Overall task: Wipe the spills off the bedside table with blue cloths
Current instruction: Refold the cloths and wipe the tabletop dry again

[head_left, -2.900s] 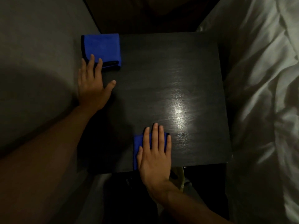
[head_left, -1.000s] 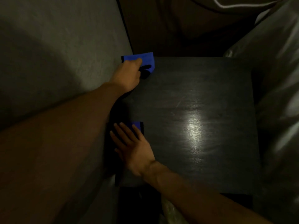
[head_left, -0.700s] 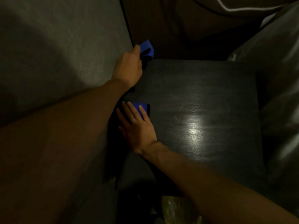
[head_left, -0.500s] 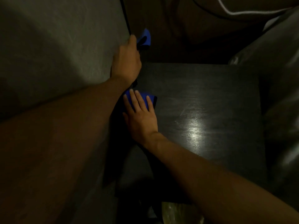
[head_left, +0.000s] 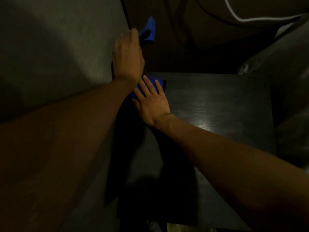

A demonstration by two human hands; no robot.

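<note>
Left hand [head_left: 127, 54] has raised its cloth [head_left: 148, 30], long axis pointing up-frame.

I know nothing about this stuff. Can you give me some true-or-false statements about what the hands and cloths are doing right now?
1. The left hand grips a blue cloth. True.
2. The right hand lies flat on a second blue cloth. True.
3. Both cloths rest on the bedside table. False: the left hand's cloth is held up beyond the table's far edge.
4. The right hand is at the table's near right corner. False: it is at the far left corner.
</note>
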